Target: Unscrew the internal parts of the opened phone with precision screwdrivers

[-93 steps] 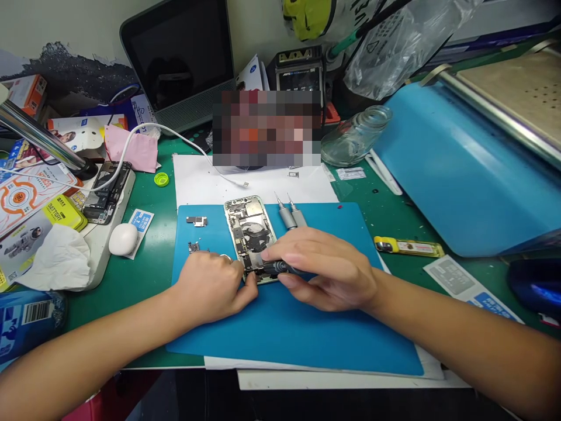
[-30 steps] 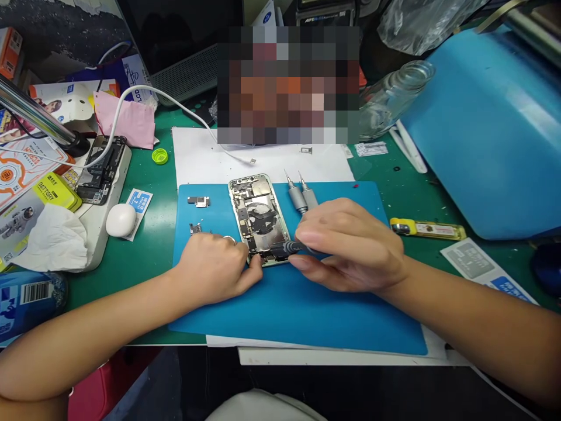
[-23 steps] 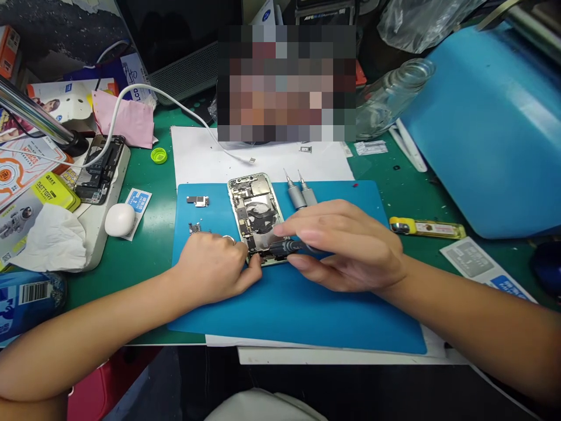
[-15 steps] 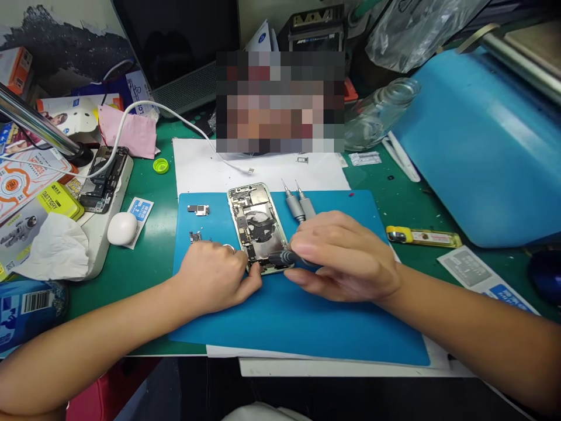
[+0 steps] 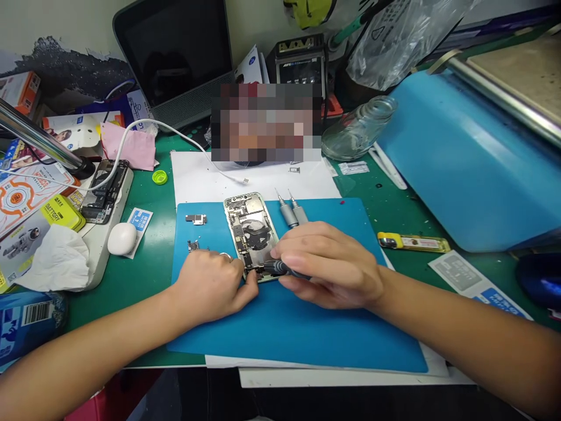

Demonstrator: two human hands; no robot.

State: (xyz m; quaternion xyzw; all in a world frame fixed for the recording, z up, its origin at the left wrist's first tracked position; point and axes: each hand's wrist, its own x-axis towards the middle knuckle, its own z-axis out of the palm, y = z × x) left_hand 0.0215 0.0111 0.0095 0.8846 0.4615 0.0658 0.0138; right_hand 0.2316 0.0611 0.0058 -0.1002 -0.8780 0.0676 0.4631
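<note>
We have the opened phone (image 5: 253,234) on the blue mat (image 5: 298,336), far end at its far edge; our left hand (image 5: 213,285), fingers curled, holds the phone's near left corner, and our right hand (image 5: 333,266) pinches a dark tool (image 5: 279,268), tip seemingly at the near end

an opened, pale-framed smartphone (image 5: 253,231), circuitry and a round dark piece exposed, lies slightly askew on the blue mat (image 5: 307,336); a dark ribbed tool (image 5: 277,268) slants over its near end
</note>
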